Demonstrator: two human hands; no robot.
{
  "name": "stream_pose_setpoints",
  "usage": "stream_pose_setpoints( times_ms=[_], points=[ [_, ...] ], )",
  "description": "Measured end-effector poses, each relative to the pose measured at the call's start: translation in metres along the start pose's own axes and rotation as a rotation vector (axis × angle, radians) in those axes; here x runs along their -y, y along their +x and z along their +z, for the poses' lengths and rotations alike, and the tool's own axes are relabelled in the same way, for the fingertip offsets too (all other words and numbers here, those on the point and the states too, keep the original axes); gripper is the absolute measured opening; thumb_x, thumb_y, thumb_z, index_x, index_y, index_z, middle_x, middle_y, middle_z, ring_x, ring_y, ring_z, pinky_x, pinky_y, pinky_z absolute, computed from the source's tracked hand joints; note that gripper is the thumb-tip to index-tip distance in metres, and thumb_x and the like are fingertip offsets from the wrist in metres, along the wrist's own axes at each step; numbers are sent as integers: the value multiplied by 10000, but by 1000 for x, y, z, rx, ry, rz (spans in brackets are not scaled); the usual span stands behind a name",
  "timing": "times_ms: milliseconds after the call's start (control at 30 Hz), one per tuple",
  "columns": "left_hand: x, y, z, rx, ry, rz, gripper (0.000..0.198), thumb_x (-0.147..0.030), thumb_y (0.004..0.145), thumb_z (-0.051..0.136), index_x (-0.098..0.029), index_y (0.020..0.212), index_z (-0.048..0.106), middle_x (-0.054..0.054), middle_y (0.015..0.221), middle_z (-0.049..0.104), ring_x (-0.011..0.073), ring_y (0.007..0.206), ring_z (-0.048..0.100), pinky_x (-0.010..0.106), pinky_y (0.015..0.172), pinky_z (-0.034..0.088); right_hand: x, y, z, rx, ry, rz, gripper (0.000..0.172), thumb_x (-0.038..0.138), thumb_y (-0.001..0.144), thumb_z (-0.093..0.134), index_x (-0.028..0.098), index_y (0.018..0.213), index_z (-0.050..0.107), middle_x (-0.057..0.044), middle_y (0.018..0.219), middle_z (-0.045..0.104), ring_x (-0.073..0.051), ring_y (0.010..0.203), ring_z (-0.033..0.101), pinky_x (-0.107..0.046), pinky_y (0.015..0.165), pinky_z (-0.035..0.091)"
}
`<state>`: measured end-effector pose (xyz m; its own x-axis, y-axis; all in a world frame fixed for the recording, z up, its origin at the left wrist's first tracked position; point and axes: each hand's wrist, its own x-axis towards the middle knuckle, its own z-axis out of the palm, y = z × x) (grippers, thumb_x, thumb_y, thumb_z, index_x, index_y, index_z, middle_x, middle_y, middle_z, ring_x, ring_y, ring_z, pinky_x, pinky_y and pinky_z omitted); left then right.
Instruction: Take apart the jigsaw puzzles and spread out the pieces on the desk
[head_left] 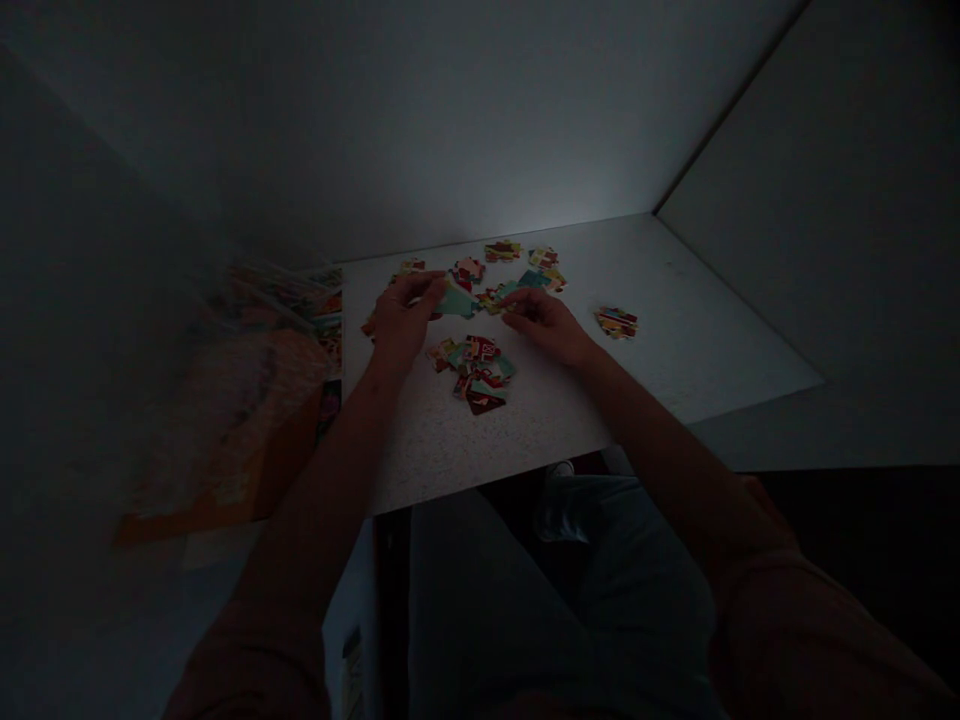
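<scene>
- Left hand (405, 312): thumb and index pinch the green piece (456, 299), just left of frame centre, above the middle. Looks like a jigsaw piece.
- Right hand (546, 318): fingers curled, tips at the yellow piece (490, 300), just right of the green one. Too dark to tell if I'm pinching it or only touching.
- Handling, my guess: light, stiff card. Printed face may be a bit slick. Tabs are the weak spots; they'd bend or fray if forced.
- Best hold: thumb and index on a flat side, off the tabs. My left pinch sits at the green piece's left side, so its right side is exposed.
- Pile (484, 375) lies overlapped below my hands, about frame centre. A low wrist could drag it.
- More bits along the top: red clump (469, 269), olive clump (502, 251), teal piece (534, 279). Tight for fingers up there.
- Edges: wall (450, 130) behind the table (697, 330); near edge slopes up to the right, above my legs (525, 600). Left edge meets the wrapped stack (259, 420).
- Room: widest stretch is right of my right hand, with the striped clump (616, 322) lying on it.
</scene>
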<state>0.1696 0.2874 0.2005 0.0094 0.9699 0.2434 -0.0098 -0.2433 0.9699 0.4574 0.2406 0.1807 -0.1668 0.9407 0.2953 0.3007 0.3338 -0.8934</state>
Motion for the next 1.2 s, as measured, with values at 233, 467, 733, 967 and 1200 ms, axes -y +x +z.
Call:
stream_pose_setpoints(
  times_ms=[233, 467, 733, 967, 1200],
  points=[
    [0, -2, 7, 50, 127, 39, 363, -593, 1009, 993, -261, 1122, 900, 88, 1095, 883, 276, 1041, 844, 395, 868, 777, -15, 10, -12, -297, -107, 9, 633, 946, 977, 829, 333, 1107, 743, 21, 816, 600, -241, 776, 580, -421, 758, 506],
    [3, 1, -2, -62, 480, 86, 141, -381, 1074, 851, -247, 1040, 876, 100, 1158, 876, 298, 1069, 804, 478, 1099, 672, -11, 3, -19, -309, -545, 117, 451, 663, 1113, 736, 282, 1342, 812, -115, 1171, 824, -337, 1040, 737, -585, 1094, 576],
    [1, -5, -2, -52, 728, 282, 42, -261, 1066, 777, -266, 1025, 769, 107, 1177, 835, 331, 1175, 761, 523, 1208, 587, -7, 3, -5, -227, -935, 273, 688, 699, 1137, 740, 254, 1659, 797, -274, 1662, 695, -560, 1565, 606, -782, 1293, 445],
    [3, -6, -2, -38, 621, 261, 132, -362, 1071, 801, -289, 977, 744, 119, 1167, 798, 362, 1173, 729, 572, 1263, 567, -9, 7, -5, -225, -898, 296, 629, 700, 1138, 771, 244, 1568, 832, -282, 1648, 690, -586, 1580, 593, -822, 1337, 427],
    [5, -7, -2, -23, 602, 276, 152, -410, 1045, 802, -301, 958, 743, 123, 1165, 805, 367, 1199, 728, 590, 1307, 564, -12, 6, -3, -240, -882, 245, 785, 797, 1082, 809, 238, 1634, 788, -281, 1675, 669, -589, 1576, 590, -844, 1340, 416]
  ],
)
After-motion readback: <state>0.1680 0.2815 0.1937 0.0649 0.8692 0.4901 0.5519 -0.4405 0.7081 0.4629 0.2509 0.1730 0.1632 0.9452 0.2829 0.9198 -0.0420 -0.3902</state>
